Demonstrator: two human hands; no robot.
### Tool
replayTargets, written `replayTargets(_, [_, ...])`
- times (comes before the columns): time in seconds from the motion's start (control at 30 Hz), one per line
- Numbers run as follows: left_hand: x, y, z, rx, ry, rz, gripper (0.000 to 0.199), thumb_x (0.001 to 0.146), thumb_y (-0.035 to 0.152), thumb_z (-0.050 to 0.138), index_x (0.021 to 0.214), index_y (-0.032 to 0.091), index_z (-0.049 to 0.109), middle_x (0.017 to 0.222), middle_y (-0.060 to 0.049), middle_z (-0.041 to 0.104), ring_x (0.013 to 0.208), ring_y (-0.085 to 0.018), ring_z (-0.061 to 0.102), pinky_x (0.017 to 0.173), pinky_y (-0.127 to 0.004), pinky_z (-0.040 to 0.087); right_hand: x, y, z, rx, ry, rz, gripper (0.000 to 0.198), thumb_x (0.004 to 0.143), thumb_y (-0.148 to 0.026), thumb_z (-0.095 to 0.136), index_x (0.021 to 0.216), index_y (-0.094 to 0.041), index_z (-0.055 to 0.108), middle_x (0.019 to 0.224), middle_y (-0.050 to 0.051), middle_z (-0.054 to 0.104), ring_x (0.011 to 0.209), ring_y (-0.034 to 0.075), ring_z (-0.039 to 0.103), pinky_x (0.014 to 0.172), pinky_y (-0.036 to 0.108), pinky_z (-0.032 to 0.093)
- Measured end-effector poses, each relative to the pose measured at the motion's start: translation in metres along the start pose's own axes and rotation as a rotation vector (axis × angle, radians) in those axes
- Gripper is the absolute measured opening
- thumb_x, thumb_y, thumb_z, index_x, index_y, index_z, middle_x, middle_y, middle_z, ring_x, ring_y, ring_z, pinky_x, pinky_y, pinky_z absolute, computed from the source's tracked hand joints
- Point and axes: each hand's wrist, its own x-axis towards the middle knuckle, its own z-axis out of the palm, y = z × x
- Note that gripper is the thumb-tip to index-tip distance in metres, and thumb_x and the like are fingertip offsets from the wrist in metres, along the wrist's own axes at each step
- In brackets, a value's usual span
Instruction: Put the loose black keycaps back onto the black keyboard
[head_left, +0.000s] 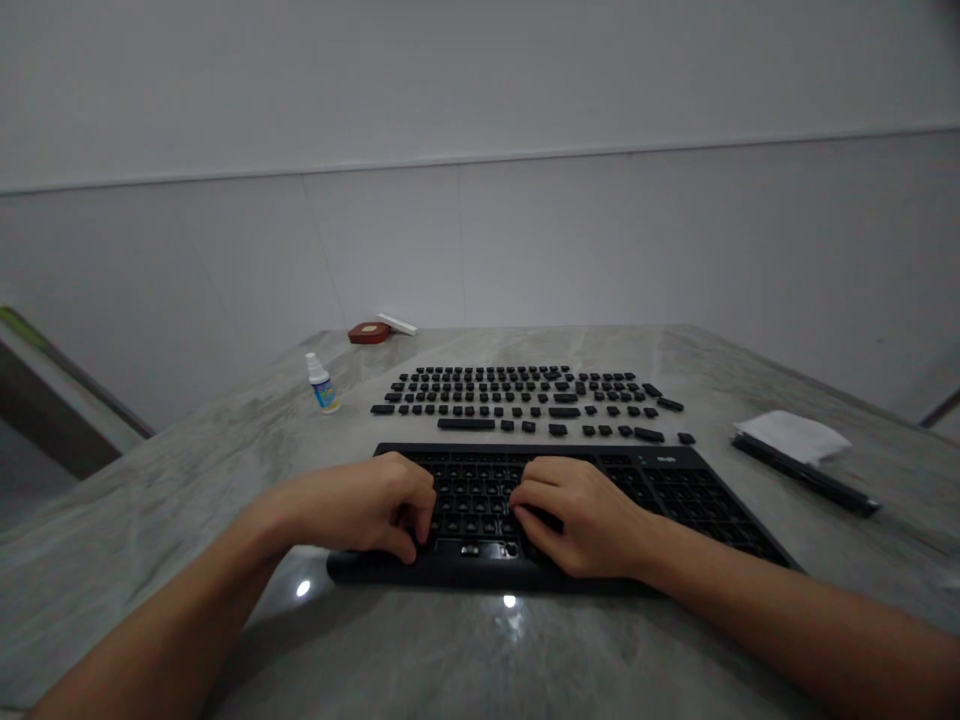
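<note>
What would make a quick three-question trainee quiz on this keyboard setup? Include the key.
1. True or false: the loose keycaps are laid out in rows beyond the keyboard, as seen by the person.
2. Multiple choice: where does the small bottle stand? A) right of the keycaps; B) on the keyboard; C) left of the keycaps.
3. Short answer: which is nearer the white marking on the keyboard, the left hand or the right hand?

Key: 1. True. 2. C. 3. The right hand.
</note>
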Motion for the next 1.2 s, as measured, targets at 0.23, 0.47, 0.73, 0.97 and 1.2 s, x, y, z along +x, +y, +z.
replayTargets(0.23, [-0.003,0.002,-0.002,0.001,-0.012,-0.145,0.036,0.072,0.005,0.082,0.102,0.022,0.074,0.085,0.002,0.07,0.076,-0.016,0.065,0.069,-0.023,0.049,0.0,0.002,-0.001,-0.016,-0.001,0.004,0.021,0.089,-0.015,0.048,0.082,-0.014,0.068,0.072,0.006,0.061,0.066,0.017,0.055,0.059,0.029,0.041])
replayTargets(0.47, [-0.002,-0.002,-0.005,0.015,-0.007,0.098,0.008,0.082,0.015,0.076,0.085,0.022,0.077,0.082,0.0,0.068,0.077,-0.015,0.064,0.071,-0.022,0.049,-0.001,0.002,-0.001,-0.026,0.002,0.004,0.021,0.089,-0.014,0.048,0.082,-0.013,0.069,0.073,0.007,0.062,0.066,0.017,0.055,0.059,0.028,0.041])
replayTargets(0.73, [-0.002,-0.003,-0.003,0.005,-0.006,0.011,0.013,0.076,0.011,0.082,0.083,0.018,0.074,0.08,0.002,0.068,0.073,-0.013,0.063,0.067,-0.022,0.047,0.0,0.002,-0.001,-0.021,0.0,0.001,0.022,0.088,-0.014,0.049,0.081,-0.012,0.069,0.072,0.007,0.062,0.065,0.017,0.055,0.059,0.028,0.041])
replayTargets(0.97, [0.0,-0.003,-0.001,-0.008,-0.017,-0.035,0.017,0.072,0.008,0.084,0.08,0.017,0.072,0.08,0.003,0.068,0.075,-0.014,0.062,0.07,-0.022,0.047,-0.002,0.003,0.0,-0.012,-0.024,0.003,0.021,0.089,-0.014,0.049,0.082,-0.012,0.069,0.073,0.007,0.061,0.067,0.017,0.055,0.06,0.028,0.04])
replayTargets(1.2, [0.004,-0.016,0.001,-0.072,-0.027,-0.028,0.02,0.069,0.011,0.087,0.075,0.017,0.069,0.077,0.004,0.065,0.074,-0.013,0.06,0.068,-0.021,0.045,0.001,0.002,-0.003,-0.017,-0.022,-0.008,0.022,0.09,-0.015,0.048,0.081,-0.013,0.067,0.072,0.006,0.06,0.067,0.017,0.054,0.06,0.028,0.04])
